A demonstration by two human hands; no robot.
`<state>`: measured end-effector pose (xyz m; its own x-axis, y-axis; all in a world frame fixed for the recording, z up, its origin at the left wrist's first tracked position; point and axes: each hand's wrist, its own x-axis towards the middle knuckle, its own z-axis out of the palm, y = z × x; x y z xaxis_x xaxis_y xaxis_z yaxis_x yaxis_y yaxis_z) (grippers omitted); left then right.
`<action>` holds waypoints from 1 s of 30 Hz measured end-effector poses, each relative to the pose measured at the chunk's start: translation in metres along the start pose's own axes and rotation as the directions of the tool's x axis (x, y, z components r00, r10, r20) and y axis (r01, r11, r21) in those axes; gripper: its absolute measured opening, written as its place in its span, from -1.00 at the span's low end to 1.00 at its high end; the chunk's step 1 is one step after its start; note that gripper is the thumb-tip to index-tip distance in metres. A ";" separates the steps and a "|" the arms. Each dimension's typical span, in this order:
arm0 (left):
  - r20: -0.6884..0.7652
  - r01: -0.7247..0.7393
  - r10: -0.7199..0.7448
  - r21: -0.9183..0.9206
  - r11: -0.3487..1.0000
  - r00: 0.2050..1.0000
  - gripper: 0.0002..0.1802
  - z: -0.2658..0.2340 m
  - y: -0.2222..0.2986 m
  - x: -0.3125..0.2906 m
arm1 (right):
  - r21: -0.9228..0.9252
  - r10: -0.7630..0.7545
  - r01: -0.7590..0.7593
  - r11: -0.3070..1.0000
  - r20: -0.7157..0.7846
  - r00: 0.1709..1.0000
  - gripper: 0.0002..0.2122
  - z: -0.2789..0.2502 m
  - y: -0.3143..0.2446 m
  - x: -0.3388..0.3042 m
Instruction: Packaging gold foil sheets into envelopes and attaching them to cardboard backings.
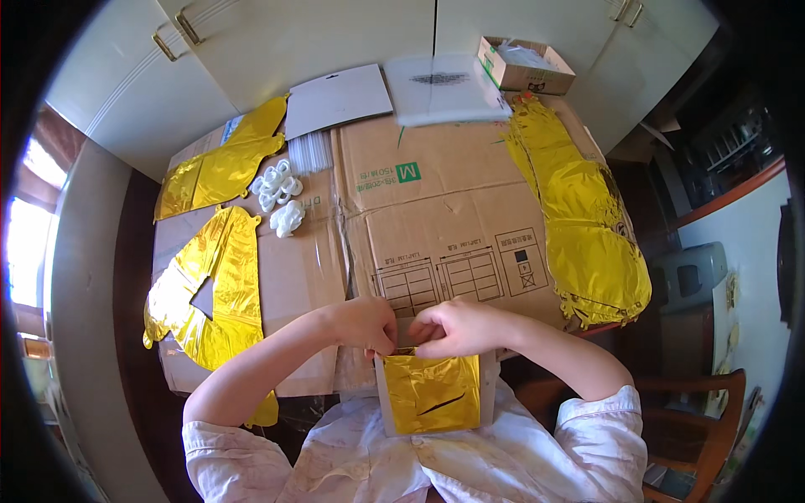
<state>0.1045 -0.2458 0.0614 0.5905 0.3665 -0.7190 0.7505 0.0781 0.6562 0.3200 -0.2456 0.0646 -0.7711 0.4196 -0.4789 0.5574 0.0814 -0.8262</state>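
A flat card with a folded gold foil balloon (pixel 432 392) on it leans between my lap and the table's near edge. A dark slit-like line crosses the lower part of the foil. My left hand (pixel 365 324) is closed at the card's upper left corner, its fingertips partly hidden. Curled over the middle of the upper edge, my right hand (pixel 453 327) has its fingers drawn together; what they pinch is hidden. Left of my hands lies a flat gold foil balloon (pixel 231 285) with a triangular hole.
Brown cardboard (pixel 428 189) covers the table. Gold foil balloons (pixel 579 201) lie along its right side, another (pixel 226 155) at the far left. White ribbon rolls (pixel 275 184), clear straws (pixel 311 152), white cards (pixel 340 102), clear plastic bags (pixel 449 92) and an open box (pixel 526 65) sit farther back.
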 end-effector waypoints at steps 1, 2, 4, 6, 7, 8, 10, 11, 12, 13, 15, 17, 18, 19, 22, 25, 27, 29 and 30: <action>0.001 0.012 -0.012 0.001 1.000 1.000 -0.80 0.000 0.001 0.000 | -0.024 -0.012 0.012 1.000 0.001 1.000 -0.59 -0.001 -0.001 -0.006; -0.002 0.008 -0.008 -0.008 1.000 1.000 -0.78 0.000 0.001 0.000 | -0.046 -0.025 0.025 0.999 0.001 1.000 -0.57 -0.001 -0.001 -0.011; -0.010 -0.001 0.001 -0.027 1.000 1.000 -0.74 0.001 -0.002 0.002 | 0.004 -0.039 0.039 0.999 -0.008 0.999 -0.57 0.002 0.010 -0.013; 0.006 0.009 -0.009 -0.010 1.000 1.000 -0.73 -0.001 -0.001 0.000 | 0.047 -0.047 0.048 0.998 -0.022 0.999 -0.59 0.005 0.018 -0.010; 0.014 0.014 -0.014 -0.002 1.000 1.000 -0.72 -0.001 -0.001 -0.001 | 0.065 -0.048 0.049 0.997 -0.030 0.998 -0.60 0.007 0.021 -0.009; -0.010 0.039 -0.040 -0.048 0.998 0.999 -0.70 -0.001 -0.003 -0.001 | 0.084 -0.048 0.051 0.995 -0.036 0.998 -0.61 0.009 0.023 -0.008; -0.054 0.086 -0.094 -0.144 0.986 0.994 -0.65 0.001 -0.008 -0.002 | 0.081 -0.044 0.049 0.996 -0.061 0.997 -0.63 0.010 0.022 -0.007; -0.058 0.086 -0.097 -0.174 0.981 0.994 -0.65 0.002 -0.008 -0.005 | 0.083 -0.040 0.046 0.996 -0.072 0.997 -0.64 0.011 0.023 -0.006; -0.062 0.085 -0.100 -0.205 0.975 0.993 -0.65 0.002 -0.006 -0.010 | 0.091 -0.032 0.040 0.995 -0.082 0.996 -0.66 0.012 0.022 -0.006; -0.065 0.085 -0.103 -0.235 0.968 0.993 -0.65 0.002 -0.006 -0.013 | 0.098 -0.025 0.034 0.995 -0.091 0.996 -0.68 0.012 0.022 -0.006; -0.103 0.010 -0.036 -0.240 0.971 0.994 -0.67 0.008 -0.010 -0.018 | 0.111 -0.027 0.039 0.993 -0.113 0.993 -0.69 0.012 0.021 -0.005; -0.139 -0.019 -0.016 -0.247 0.969 0.990 -0.70 0.012 -0.013 -0.018 | 0.120 -0.041 0.058 0.991 -0.140 0.989 -0.70 0.013 0.022 -0.004; -0.156 -0.010 -0.030 -0.252 0.968 0.987 -0.71 0.012 -0.015 -0.017 | 0.115 -0.043 0.061 0.992 -0.150 0.988 -0.70 0.014 0.022 -0.003; -0.173 -0.002 -0.044 -0.258 0.966 0.984 -0.73 0.012 -0.016 -0.016 | 0.110 -0.046 0.064 0.992 -0.160 0.986 -0.70 0.014 0.022 -0.003; -0.181 0.014 -0.063 -0.265 0.964 0.982 -0.72 0.011 -0.018 -0.015 | 0.054 -0.069 0.081 0.995 -0.203 0.977 -0.70 0.013 0.020 -0.002; -0.248 -0.018 -0.044 -0.243 0.970 0.968 -0.72 0.015 -0.022 -0.015 | -0.043 -0.129 0.122 0.992 -0.265 0.956 -0.70 0.015 0.018 -0.003; -0.430 -0.105 0.076 -0.043 0.994 0.900 -0.73 0.020 -0.023 -0.017 | -0.109 -0.180 0.154 0.982 -0.307 0.934 -0.71 0.017 0.019 -0.003; -0.596 -0.112 0.166 0.127 0.986 0.785 -0.73 0.030 -0.022 -0.023 | -0.177 -0.240 0.189 0.966 -0.336 0.911 -0.71 0.020 0.021 -0.002; -0.676 -0.083 0.190 0.188 0.979 0.712 -0.72 0.037 -0.018 -0.029 | -0.192 -0.253 0.197 0.962 -0.340 0.906 -0.73 0.020 0.022 -0.001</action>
<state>0.0851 -0.2923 0.0616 0.3627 0.9025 -0.2321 0.7414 -0.1285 0.6586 0.3269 -0.2629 0.0415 -0.7346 0.6671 -0.1236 0.4432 0.3340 -0.8319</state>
